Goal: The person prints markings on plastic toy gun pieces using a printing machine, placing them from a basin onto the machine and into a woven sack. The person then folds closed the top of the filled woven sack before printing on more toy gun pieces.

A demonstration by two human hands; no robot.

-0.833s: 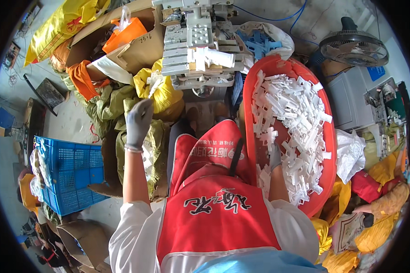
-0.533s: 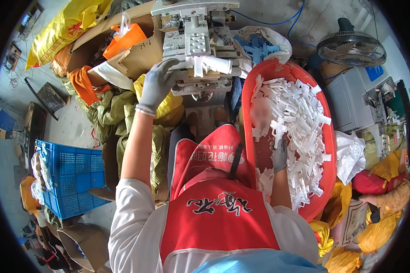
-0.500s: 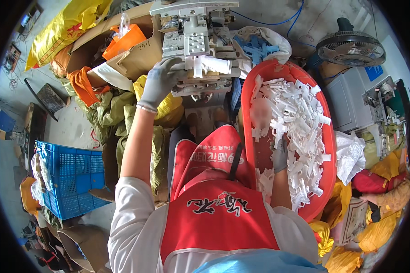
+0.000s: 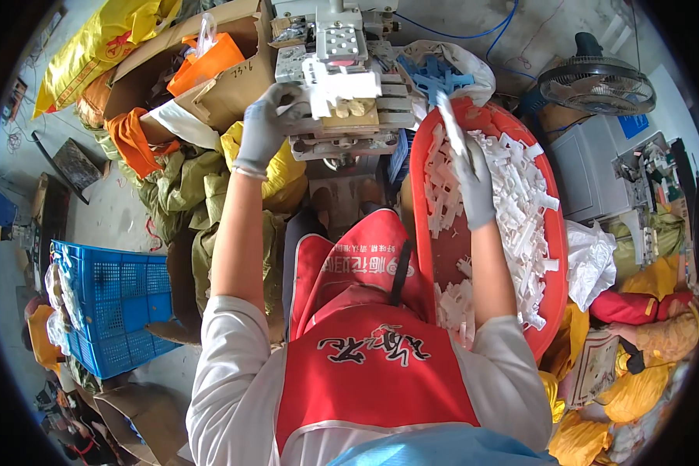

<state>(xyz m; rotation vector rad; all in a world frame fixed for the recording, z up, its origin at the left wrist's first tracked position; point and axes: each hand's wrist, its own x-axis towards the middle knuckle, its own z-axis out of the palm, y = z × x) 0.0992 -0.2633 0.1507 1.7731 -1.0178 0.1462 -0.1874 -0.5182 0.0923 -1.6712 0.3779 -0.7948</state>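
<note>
My left hand [image 4: 268, 130], in a grey glove, reaches to the press-like machine [image 4: 340, 39] in front of me. Its curled fingers pinch the left end of a white plastic toy gun piece [image 4: 340, 84], slightly blurred above a tan block [image 4: 349, 116] on the machine bed. My gloved right hand [image 4: 475, 185] is raised over the red tub [image 4: 561, 256], closed round another white plastic piece [image 4: 451, 124] that points up and away from me. Many loose white toy gun pieces [image 4: 514, 241] fill the tub.
A white sack of blue pieces [image 4: 435, 78] stands behind the tub, a black fan [image 4: 598, 84] to its right. On the left are a cardboard box [image 4: 237, 81], green sacks [image 4: 171, 186] and a blue crate [image 4: 120, 311]. Yellow bags [image 4: 637, 396] lie at the lower right.
My right hand has risen out of the tub toward the machine with a white piece in it. The piece at the machine has shifted up and left, uncovering the tan block; my left fingers have curled.
</note>
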